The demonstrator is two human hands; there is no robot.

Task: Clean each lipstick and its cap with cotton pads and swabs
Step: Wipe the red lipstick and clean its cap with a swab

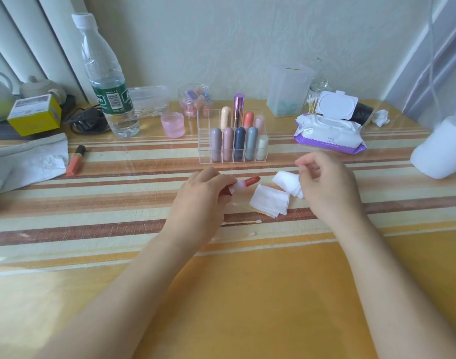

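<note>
My left hand grips an uncapped red lipstick, its bullet pointing right. Close by on the right, my right hand holds a crumpled white cotton pad with curled fingers. A flat stack of cotton pads lies on the table between the hands. Two cotton swabs lie just below the pads, and another swab is partly under the stack. Behind the hands a clear organizer holds several capped lipsticks. An orange lipstick lies apart at the left.
A water bottle, pink cup, jar of sponges and yellow box stand at the back left. An open wet-wipe pack, swab jar and clear container sit back right. A white roll lies far right.
</note>
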